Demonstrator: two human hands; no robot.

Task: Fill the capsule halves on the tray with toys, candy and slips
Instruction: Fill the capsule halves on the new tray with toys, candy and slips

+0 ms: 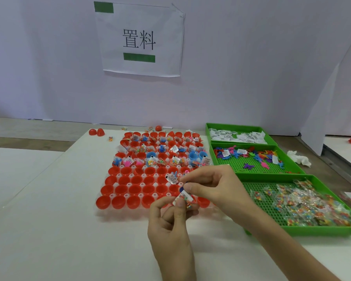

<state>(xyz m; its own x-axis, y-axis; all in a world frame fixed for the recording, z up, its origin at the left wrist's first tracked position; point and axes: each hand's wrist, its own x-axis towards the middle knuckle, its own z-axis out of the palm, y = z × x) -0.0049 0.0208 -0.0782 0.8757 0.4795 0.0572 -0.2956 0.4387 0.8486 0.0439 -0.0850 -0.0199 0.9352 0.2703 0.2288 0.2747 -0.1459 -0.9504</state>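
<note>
Over the near right of a tray of red halves, four near rows mostly empty, two hands meet. The left hand pinches one slip and one candy packet in curled fingers; the right hand pinches one small blue toy. Three green bins sit right of the tray.

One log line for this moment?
left hand: pinches white paper slip with candy | right hand: pinches small blue piece | over red capsule halves
</note>
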